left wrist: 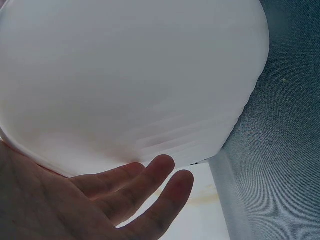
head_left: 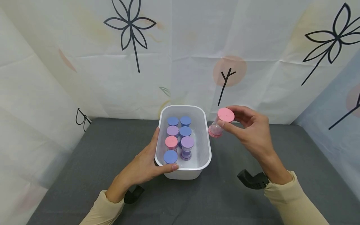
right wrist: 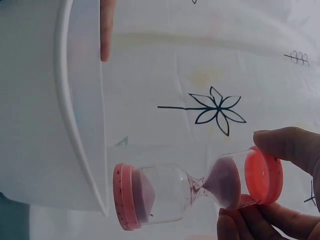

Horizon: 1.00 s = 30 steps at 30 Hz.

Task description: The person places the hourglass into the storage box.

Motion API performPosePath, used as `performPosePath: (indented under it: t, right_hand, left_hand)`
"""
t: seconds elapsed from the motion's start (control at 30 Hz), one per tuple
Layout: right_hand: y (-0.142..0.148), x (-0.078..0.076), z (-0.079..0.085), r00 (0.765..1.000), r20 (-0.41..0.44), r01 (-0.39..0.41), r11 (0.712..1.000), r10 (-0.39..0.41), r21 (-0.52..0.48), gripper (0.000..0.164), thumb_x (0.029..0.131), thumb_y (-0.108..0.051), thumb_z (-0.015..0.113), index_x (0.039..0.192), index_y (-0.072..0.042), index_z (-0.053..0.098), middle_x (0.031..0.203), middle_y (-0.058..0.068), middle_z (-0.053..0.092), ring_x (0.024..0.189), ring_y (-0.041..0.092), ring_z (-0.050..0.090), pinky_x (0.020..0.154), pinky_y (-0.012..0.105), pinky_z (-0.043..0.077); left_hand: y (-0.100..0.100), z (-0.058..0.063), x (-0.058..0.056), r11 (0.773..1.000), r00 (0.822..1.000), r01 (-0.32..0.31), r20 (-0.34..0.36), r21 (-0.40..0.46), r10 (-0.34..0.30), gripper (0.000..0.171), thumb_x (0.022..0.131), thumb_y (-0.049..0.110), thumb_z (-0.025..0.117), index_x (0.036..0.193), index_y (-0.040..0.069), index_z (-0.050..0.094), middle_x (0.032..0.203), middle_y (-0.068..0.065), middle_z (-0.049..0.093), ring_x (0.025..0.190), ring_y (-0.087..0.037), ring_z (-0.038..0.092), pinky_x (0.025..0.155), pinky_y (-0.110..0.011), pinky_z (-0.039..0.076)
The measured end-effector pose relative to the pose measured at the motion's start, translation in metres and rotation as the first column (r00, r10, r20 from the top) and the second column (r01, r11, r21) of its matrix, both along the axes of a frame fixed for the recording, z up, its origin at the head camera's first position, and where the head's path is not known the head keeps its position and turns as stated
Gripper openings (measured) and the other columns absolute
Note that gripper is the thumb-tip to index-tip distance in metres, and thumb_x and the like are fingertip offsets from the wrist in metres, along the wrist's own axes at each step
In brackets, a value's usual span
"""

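Note:
My right hand [head_left: 253,134] pinches a pink-capped hourglass [head_left: 216,129] by its upper cap, tilted, just outside the right rim of a white plastic bin [head_left: 207,156]. In the right wrist view, thumb and fingers hold one pink end of the hourglass [right wrist: 175,195], and pinkish sand shows in both bulbs. My left hand [head_left: 143,164] holds the bin at its near left corner, thumb over the front rim and fingers along the outer wall. Inside stand several hourglasses with blue caps [head_left: 170,157], purple caps [head_left: 187,142] and one pink cap [head_left: 171,142], grouped toward the left.
The bin stands on a dark grey cloth-covered table [head_left: 225,193]. A white curtain [head_left: 191,78] with leaf and flower drawings hangs behind and at both sides. Bare bin floor [head_left: 199,143] shows along the right side inside.

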State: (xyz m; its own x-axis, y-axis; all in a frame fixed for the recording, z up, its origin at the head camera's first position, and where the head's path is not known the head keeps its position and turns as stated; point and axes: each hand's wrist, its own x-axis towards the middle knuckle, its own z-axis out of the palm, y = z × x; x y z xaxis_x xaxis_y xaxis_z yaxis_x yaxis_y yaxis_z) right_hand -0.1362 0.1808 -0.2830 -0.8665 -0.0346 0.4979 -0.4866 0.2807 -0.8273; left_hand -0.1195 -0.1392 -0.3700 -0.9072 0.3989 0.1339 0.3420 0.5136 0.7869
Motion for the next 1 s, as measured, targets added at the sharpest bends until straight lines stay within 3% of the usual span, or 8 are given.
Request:
performPosePath:
  t: [0.3, 0.47, 0.63, 1.0]
  right_hand:
    - [-0.011, 0.009, 0.014, 0.996, -0.008, -0.093, 0.993, 0.093, -0.075, 0.040, 0.080, 0.005, 0.083, 0.118, 0.003, 0.071, 0.109, 0.013, 0.071, 0.102, 0.023, 0.067, 0.093, 0.025, 0.050]
    - [-0.018, 0.011, 0.014, 0.982, -0.024, -0.189, 0.979, 0.187, -0.074, 0.040, 0.079, 0.008, 0.082, 0.117, 0.006, 0.070, 0.108, 0.015, 0.070, 0.099, 0.025, 0.067, 0.092, 0.027, 0.052]
    - [-0.027, 0.012, 0.010, 0.969, -0.008, -0.248, 0.968, 0.248, -0.029, 0.041, 0.077, 0.008, 0.083, 0.116, 0.004, 0.071, 0.107, 0.015, 0.071, 0.098, 0.025, 0.068, 0.090, 0.029, 0.053]
    - [-0.044, 0.014, -0.009, 0.939, 0.155, -0.331, 0.931, 0.308, 0.152, 0.038, 0.079, -0.009, 0.087, 0.114, -0.008, 0.073, 0.104, 0.000, 0.072, 0.096, 0.018, 0.068, 0.087, 0.035, 0.054]
  left_hand:
    - [0.000, 0.000, 0.000, 1.000, 1.000, -0.003, 0.013, 0.002, 0.003, 0.128, 0.076, 0.065, 0.080, 0.163, 0.033, -0.008, 0.165, 0.006, 0.024, 0.140, -0.019, 0.040, 0.106, -0.055, 0.038]
    - [0.000, 0.000, 0.000, 1.000, 1.000, 0.000, 0.014, 0.011, 0.000, 0.128, 0.076, 0.064, 0.081, 0.163, 0.033, -0.008, 0.165, 0.006, 0.023, 0.140, -0.019, 0.041, 0.106, -0.055, 0.038]
    - [0.001, -0.001, 0.000, 1.000, 1.000, 0.010, 0.008, 0.026, -0.010, 0.128, 0.077, 0.063, 0.081, 0.163, 0.033, -0.008, 0.165, 0.007, 0.024, 0.140, -0.019, 0.041, 0.106, -0.056, 0.039]
    - [0.001, -0.002, -0.001, 0.999, 1.000, 0.021, 0.010, 0.033, -0.021, 0.127, 0.078, 0.062, 0.081, 0.162, 0.033, -0.009, 0.164, 0.008, 0.023, 0.139, -0.014, 0.041, 0.105, -0.054, 0.040]
